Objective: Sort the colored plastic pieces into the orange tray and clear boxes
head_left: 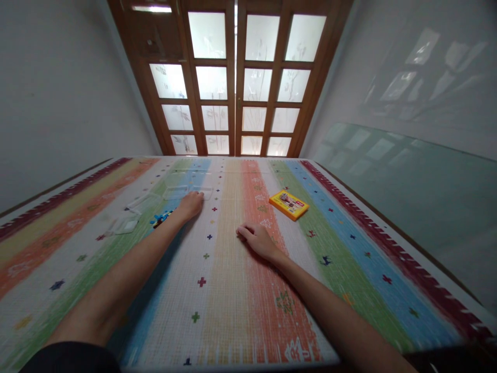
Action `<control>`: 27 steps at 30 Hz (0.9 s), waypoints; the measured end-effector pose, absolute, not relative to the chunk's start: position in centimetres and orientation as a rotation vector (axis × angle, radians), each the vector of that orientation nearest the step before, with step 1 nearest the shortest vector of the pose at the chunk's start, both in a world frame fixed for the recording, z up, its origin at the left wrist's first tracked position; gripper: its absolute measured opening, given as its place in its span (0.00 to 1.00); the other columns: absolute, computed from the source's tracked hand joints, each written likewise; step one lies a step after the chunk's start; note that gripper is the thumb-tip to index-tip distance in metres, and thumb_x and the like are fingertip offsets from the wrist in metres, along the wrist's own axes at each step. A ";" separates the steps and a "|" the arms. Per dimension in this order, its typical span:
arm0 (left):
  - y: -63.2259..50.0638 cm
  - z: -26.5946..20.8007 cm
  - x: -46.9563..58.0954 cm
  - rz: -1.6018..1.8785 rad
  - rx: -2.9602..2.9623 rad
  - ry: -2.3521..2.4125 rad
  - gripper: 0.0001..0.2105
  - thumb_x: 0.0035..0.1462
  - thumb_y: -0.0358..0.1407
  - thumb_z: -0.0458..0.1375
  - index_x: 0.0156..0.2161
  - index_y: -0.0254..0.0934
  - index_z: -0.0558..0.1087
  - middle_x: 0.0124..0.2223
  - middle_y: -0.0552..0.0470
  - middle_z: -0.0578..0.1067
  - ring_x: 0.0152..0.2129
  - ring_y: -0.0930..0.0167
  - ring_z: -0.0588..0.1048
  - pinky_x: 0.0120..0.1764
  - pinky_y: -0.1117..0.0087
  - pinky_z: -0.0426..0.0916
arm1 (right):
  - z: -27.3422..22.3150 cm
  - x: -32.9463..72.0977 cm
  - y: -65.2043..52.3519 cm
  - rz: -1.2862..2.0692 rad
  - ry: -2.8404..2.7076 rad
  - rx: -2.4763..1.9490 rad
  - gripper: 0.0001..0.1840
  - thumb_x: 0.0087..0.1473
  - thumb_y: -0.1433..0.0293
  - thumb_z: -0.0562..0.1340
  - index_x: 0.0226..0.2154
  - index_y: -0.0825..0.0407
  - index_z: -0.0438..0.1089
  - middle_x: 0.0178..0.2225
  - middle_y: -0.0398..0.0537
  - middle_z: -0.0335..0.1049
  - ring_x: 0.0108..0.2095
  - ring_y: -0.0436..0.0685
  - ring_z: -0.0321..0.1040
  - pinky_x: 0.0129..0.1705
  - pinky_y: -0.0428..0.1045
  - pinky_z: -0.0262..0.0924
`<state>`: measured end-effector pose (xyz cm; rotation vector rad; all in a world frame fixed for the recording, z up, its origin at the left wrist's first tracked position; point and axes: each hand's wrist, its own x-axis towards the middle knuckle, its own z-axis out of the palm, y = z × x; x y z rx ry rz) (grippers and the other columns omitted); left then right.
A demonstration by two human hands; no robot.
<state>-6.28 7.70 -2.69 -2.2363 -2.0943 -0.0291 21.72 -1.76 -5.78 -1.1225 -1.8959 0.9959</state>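
Note:
My left hand (191, 205) reaches forward, fingers curled down at the near edge of a small clear plastic tray (208, 192). What its fingertips hold, if anything, is hidden. Just left of that forearm lies a small heap of blue, dark and pale building bricks (160, 218), partly covered by the arm. My right hand (257, 239) rests on the striped cloth (229, 290), its fingers folded in and nothing visible in them. To its upper right lies a flat yellow and orange box (289, 204) with a printed picture.
Another clear tray (175, 193) stands left of my left hand. Further left are a clear plastic case (144, 203) and a clear container with a whitish piece (130, 225). A glass panel (388, 181) leans along the right wall, and paned wooden doors (235, 77) stand beyond the table.

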 end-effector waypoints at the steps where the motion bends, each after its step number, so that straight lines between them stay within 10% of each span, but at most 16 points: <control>1: 7.6 -2.6 -6.2 -0.048 -2.245 -2.088 0.18 0.68 0.42 0.62 0.58 0.36 0.72 0.58 0.43 0.74 0.49 0.61 0.77 0.50 0.53 0.77 | -5.7 21.7 -1.8 1.000 -1.896 -1.123 0.14 0.61 0.65 0.58 0.25 0.51 0.70 0.27 0.44 0.73 0.31 0.54 0.68 0.37 0.48 0.58; 8: 5.5 -0.6 -6.5 -0.282 -2.231 -2.001 0.23 0.68 0.26 0.47 0.66 0.29 0.65 0.63 0.35 0.73 0.63 0.59 0.70 0.68 0.56 0.58 | -5.8 21.8 -1.8 1.026 -1.881 -1.156 0.14 0.60 0.64 0.58 0.26 0.51 0.70 0.28 0.44 0.73 0.32 0.54 0.69 0.37 0.48 0.59; 15: -1.6 -0.3 -12.5 -0.345 -2.084 -2.128 0.24 0.71 0.42 0.44 0.61 0.30 0.70 0.58 0.35 0.78 0.56 0.53 0.76 0.60 0.53 0.68 | -6.0 21.9 -1.8 1.000 -1.903 -1.136 0.14 0.60 0.62 0.57 0.26 0.51 0.70 0.28 0.45 0.73 0.32 0.55 0.68 0.38 0.49 0.58; 27: -2.6 -4.6 -12.6 -0.305 -2.045 -2.454 0.45 0.63 0.60 0.54 0.72 0.25 0.56 0.74 0.27 0.54 0.72 0.42 0.53 0.69 0.44 0.50 | -6.2 22.0 -1.8 1.022 -1.903 -1.138 0.16 0.60 0.60 0.57 0.28 0.51 0.72 0.30 0.47 0.74 0.33 0.56 0.70 0.39 0.50 0.61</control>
